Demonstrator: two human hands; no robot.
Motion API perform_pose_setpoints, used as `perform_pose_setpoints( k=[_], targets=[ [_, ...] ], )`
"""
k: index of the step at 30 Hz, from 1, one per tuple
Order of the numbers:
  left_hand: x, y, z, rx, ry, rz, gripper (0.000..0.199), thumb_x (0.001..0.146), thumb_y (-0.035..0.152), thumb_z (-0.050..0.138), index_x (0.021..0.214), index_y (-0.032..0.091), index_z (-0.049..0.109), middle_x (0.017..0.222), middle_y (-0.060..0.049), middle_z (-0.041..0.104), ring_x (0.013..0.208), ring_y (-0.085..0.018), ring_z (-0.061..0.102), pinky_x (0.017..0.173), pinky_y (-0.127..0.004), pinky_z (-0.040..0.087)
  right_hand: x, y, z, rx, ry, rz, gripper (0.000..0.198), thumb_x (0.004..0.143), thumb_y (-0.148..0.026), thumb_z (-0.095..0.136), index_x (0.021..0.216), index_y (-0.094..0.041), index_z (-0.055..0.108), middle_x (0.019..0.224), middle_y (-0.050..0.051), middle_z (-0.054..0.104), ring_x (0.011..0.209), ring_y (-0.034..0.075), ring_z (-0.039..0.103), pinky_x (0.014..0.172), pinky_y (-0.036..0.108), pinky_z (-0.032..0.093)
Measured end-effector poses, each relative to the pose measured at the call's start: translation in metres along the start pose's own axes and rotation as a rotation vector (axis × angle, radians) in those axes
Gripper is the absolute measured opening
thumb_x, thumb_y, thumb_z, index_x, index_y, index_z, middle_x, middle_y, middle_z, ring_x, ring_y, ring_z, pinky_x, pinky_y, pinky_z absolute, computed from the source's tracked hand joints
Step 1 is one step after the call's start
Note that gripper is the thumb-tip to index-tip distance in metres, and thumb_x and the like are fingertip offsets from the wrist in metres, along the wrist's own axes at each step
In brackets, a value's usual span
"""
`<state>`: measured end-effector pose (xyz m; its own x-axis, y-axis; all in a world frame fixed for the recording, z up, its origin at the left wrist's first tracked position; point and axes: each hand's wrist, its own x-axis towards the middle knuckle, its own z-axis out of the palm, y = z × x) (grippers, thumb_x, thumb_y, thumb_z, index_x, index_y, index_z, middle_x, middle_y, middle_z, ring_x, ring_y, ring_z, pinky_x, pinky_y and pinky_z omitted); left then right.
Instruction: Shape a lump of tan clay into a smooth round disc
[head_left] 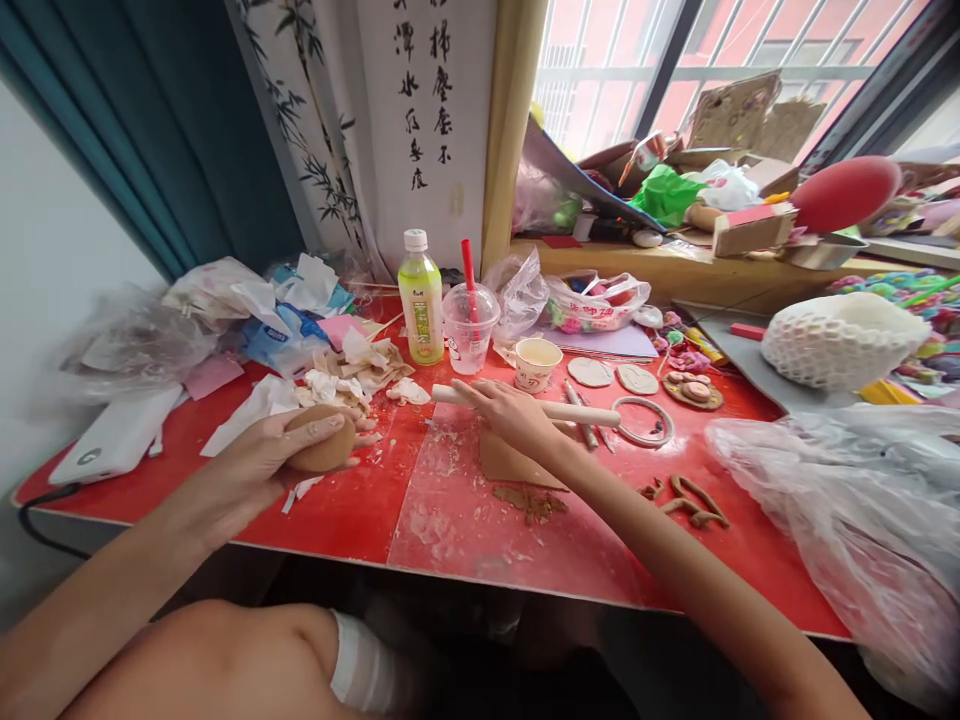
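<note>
In my left hand (270, 448) is a smooth, rounded lump of brown clay (324, 446), held above the table's left side with the thumb over it. My right hand (514, 412) lies over a pale rolling pin (583, 413), its fingers across the pin's left half. Under that hand and pin, a flat brown clay slab (511, 460) rests on a clear sheet (442, 520), partly hidden. Clay crumbs (529, 503) are scattered along the slab's near edge. Just beyond the pin stands a paper cup (537, 366).
On the red table (337, 525) stand a drink bottle (421, 300) and a plastic cup (470, 335) with a red straw. Pale discs (590, 372), a ring (643, 422) and clay strips (694, 500) lie right. Crumpled tissues (364, 362) are left; plastic bags (832, 500) drape the right edge.
</note>
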<state>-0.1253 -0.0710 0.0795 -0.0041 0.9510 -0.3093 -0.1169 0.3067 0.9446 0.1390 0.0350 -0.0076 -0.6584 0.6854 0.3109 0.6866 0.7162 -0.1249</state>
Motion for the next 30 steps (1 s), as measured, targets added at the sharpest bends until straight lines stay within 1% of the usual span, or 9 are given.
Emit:
perform_pose_setpoints(
  k=[4,7,9,11,14,17,20,25,30],
  targets=[
    [0.019,0.000,0.022,0.311,-0.015,-0.023,0.025,0.072,0.029,0.070,0.095,0.020,0.068,0.093,-0.004,0.070,0.086,-0.015,0.063,0.064,-0.015,0.046,-0.007,0.001,-0.002,0.135,0.080,0.085,0.046,0.093,-0.012,0.030,0.138,-0.012,0.039,0.138,0.014,0.046,0.130,0.022,0.040,0.105,0.044,0.037],
    [0.040,-0.007,0.046,0.365,-0.128,0.142,0.024,0.069,0.032,0.072,0.089,0.019,0.071,0.096,-0.006,0.069,0.089,-0.017,0.061,0.068,-0.018,0.044,-0.022,-0.008,-0.015,0.312,0.068,0.094,0.045,0.099,-0.028,0.016,0.139,-0.018,0.036,0.133,0.010,0.052,0.122,0.016,0.051,0.095,0.036,0.048],
    [0.053,-0.014,0.065,0.325,-0.188,0.257,0.022,0.070,0.032,0.070,0.090,0.021,0.071,0.098,-0.005,0.069,0.091,-0.017,0.061,0.074,-0.021,0.044,-0.033,-0.015,-0.025,0.632,-0.042,0.047,0.048,0.100,-0.035,0.013,0.139,-0.018,0.035,0.131,0.010,0.053,0.118,0.013,0.054,0.092,0.032,0.051],
    [0.066,-0.022,0.085,0.241,-0.254,0.311,0.021,0.072,0.031,0.067,0.091,0.022,0.071,0.095,-0.004,0.069,0.089,-0.017,0.061,0.077,-0.024,0.044,-0.040,-0.021,-0.031,1.033,-0.172,0.048,0.051,0.097,-0.042,0.026,0.139,-0.015,0.034,0.133,0.013,0.051,0.118,0.015,0.054,0.093,0.034,0.050],
    [0.083,-0.033,0.107,0.153,-0.308,0.339,0.021,0.075,0.032,0.064,0.091,0.019,0.070,0.095,-0.005,0.069,0.089,-0.017,0.060,0.080,-0.026,0.044,-0.043,-0.026,-0.031,1.375,-0.188,0.220,0.050,0.089,-0.040,0.050,0.132,-0.015,0.044,0.130,0.013,0.054,0.113,0.018,0.058,0.094,0.036,0.050],
    [0.097,-0.038,0.117,0.208,-0.322,0.328,0.028,0.074,0.036,0.066,0.095,0.018,0.068,0.098,-0.005,0.068,0.092,-0.019,0.060,0.081,-0.028,0.044,-0.043,-0.021,-0.022,1.357,0.001,0.475,0.033,0.084,-0.037,0.057,0.107,-0.013,0.059,0.107,0.011,0.067,0.096,0.018,0.066,0.086,0.034,0.054],
    [0.107,-0.042,0.119,0.349,-0.346,0.333,0.034,0.071,0.036,0.069,0.100,0.019,0.067,0.101,-0.004,0.068,0.094,-0.020,0.060,0.081,-0.029,0.045,-0.045,-0.009,-0.017,1.233,0.143,0.598,0.029,0.083,-0.041,0.057,0.090,-0.012,0.060,0.082,0.008,0.069,0.077,0.017,0.068,0.075,0.033,0.056],
    [0.110,-0.055,0.122,0.465,-0.249,0.333,0.030,0.071,0.036,0.069,0.092,0.016,0.065,0.089,-0.004,0.066,0.084,-0.019,0.060,0.074,-0.030,0.045,-0.049,0.005,-0.022,1.088,0.230,0.595,0.029,0.083,-0.043,0.056,0.083,-0.015,0.063,0.078,0.005,0.067,0.072,0.016,0.065,0.070,0.031,0.051],
    [0.101,-0.064,0.125,0.357,-0.239,0.333,0.026,0.072,0.039,0.067,0.081,0.016,0.060,0.080,-0.001,0.063,0.078,-0.016,0.058,0.071,-0.027,0.044,-0.049,0.001,-0.022,0.936,0.113,0.462,0.030,0.081,-0.043,0.060,0.095,-0.017,0.065,0.094,0.005,0.068,0.086,0.018,0.062,0.074,0.030,0.048]
  ],
)
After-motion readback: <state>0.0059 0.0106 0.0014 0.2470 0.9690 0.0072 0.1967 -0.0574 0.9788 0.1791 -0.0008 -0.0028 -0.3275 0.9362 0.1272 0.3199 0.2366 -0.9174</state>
